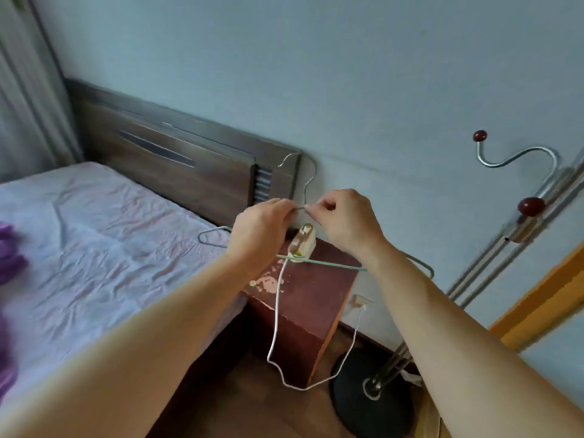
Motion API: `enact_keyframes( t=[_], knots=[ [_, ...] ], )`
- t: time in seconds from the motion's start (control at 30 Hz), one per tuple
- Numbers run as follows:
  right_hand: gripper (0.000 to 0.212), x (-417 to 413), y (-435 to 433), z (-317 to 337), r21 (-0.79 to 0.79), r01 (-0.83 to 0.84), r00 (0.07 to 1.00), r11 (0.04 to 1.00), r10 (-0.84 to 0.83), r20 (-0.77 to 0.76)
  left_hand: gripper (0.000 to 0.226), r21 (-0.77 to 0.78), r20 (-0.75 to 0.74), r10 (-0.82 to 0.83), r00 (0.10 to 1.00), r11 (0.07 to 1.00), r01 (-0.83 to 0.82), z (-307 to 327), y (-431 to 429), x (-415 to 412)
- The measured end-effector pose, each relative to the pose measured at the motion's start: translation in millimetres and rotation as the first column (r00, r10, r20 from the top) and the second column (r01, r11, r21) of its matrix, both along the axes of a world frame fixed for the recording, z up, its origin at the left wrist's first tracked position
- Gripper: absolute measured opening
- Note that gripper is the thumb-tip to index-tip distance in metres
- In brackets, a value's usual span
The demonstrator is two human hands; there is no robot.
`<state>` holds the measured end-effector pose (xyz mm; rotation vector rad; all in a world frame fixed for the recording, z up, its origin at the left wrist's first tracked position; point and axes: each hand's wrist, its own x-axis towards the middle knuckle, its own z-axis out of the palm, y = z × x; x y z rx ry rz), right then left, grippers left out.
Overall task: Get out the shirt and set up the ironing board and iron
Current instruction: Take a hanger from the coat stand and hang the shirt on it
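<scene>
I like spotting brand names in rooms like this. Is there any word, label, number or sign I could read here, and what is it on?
None can be read.
The small white plug block on the dark red wooden bedside cabinet: yellow-green patch, too blurred to show any text.
The thin metal wire clothes hanger held by the left hand and right hand: no marking visible.
The brown wooden headboard: no text.

**Bare wire hanger held up; purple cloth on bed**

A thin metal wire hanger (305, 181) stands upright, hook uppermost, its neck pinched between both hands. No garment hangs on it. Purple fabric (9, 254), blurred, lies on the bed's left edge.
</scene>
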<state>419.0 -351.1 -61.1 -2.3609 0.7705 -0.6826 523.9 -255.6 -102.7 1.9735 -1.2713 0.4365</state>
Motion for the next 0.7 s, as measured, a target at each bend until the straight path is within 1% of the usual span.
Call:
enact_keyframes(
  t=[0.03, 0.1, 0.13, 0.2, 0.27, 0.33, 0.4, 0.5, 0.57, 0.67, 0.7],
  knots=[
    [0.030, 16, 18, 1, -0.012, -0.064, 0.998, 0.998, 0.065, 0.007, 0.037, -0.014, -0.005, 0.055, 0.998, 0.998, -0.055, -1, 24, 10],
    [0.029, 39, 54, 3, -0.028, -0.173, 0.985, 0.984, 0.174, 0.009, 0.031, -0.007, -0.015, 0.162, 0.987, 0.987, -0.162, -1, 67, 23],
    [0.029, 61, 89, 2, -0.035, -0.268, 0.963, 0.963, 0.268, 0.002, 0.026, 0.004, -0.028, 0.257, 0.966, 0.966, -0.257, -1, 111, 33],
    [0.031, 73, 112, 2, -0.047, -0.314, 0.949, 0.948, 0.315, 0.020, 0.022, -0.013, -0.009, 0.307, 0.952, 0.952, -0.307, 1, 140, 37],
    [0.034, 98, 167, 1, -0.038, -0.459, 0.888, 0.888, 0.460, 0.015, 0.023, 0.013, 0.006, 0.438, 0.899, 0.899, -0.438, 7, 206, 39],
    [0.032, 111, 218, 4, -0.005, -0.563, 0.826, 0.826, 0.563, 0.020, 0.022, 0.024, 0.014, 0.559, 0.829, 0.829, -0.559, 8, 260, 39],
    [0.027, 118, 267, 6, 0.020, -0.654, 0.756, 0.756, 0.654, 0.031, 0.022, 0.028, 0.038, 0.640, 0.768, 0.767, -0.641, 6, 313, 37],
    [0.025, 126, 330, 2, 0.041, -0.758, 0.652, 0.651, 0.757, 0.044, 0.029, 0.032, 0.052, 0.751, 0.658, 0.657, -0.753, 5, 378, 17],
    [0.026, 126, 372, -2, 0.049, -0.821, 0.571, 0.569, 0.820, 0.045, 0.034, 0.035, 0.056, 0.820, 0.570, 0.569, -0.822, 2, 421, 1],
    [0.030, 116, 433, -8, 0.076, -0.908, 0.415, 0.412, 0.909, 0.037, 0.034, 0.044, 0.058, 0.907, 0.418, 0.416, -0.908, -3, 476, -37],
    [0.031, 112, 454, -10, 0.089, -0.934, 0.349, 0.345, 0.936, 0.035, 0.032, 0.055, 0.054, 0.933, 0.356, 0.353, -0.934, -5, 492, -52]
  ],
)
